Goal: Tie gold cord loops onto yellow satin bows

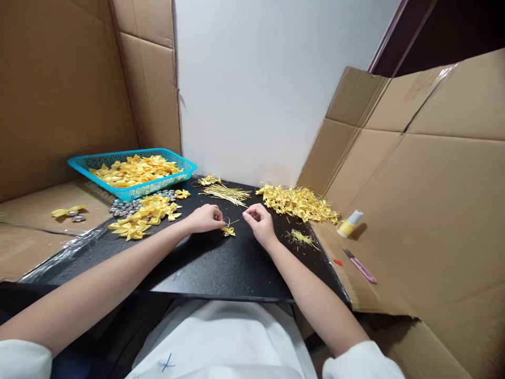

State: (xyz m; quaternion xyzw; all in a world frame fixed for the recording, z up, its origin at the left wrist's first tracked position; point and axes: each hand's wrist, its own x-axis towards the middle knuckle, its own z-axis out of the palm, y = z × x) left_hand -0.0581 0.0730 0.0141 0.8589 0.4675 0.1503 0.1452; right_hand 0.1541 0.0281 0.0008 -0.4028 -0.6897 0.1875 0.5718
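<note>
Over the middle of the black table, a small yellow ribbon bow (228, 231) with a silvery piece under it lies between my hands. A thin yellow cord (236, 220) runs from the bow toward my right hand (259, 223), whose thumb and forefinger pinch its end. My left hand (208, 218) is closed at the bow's left side, fingertips pinched on the cord's other part; the exact grip is partly hidden. Just beyond the hands lies a bundle of cut yellow cords (226, 193).
A blue basket (134, 191) of yellow bows stands back left, with loose bows (152, 210) and silvery round pieces (124, 207) before it. On the right are a heap of corded bows (295, 202), cord scraps (300, 237), a thread spool (349, 223) and pink snips (360, 266). Cardboard walls flank the table.
</note>
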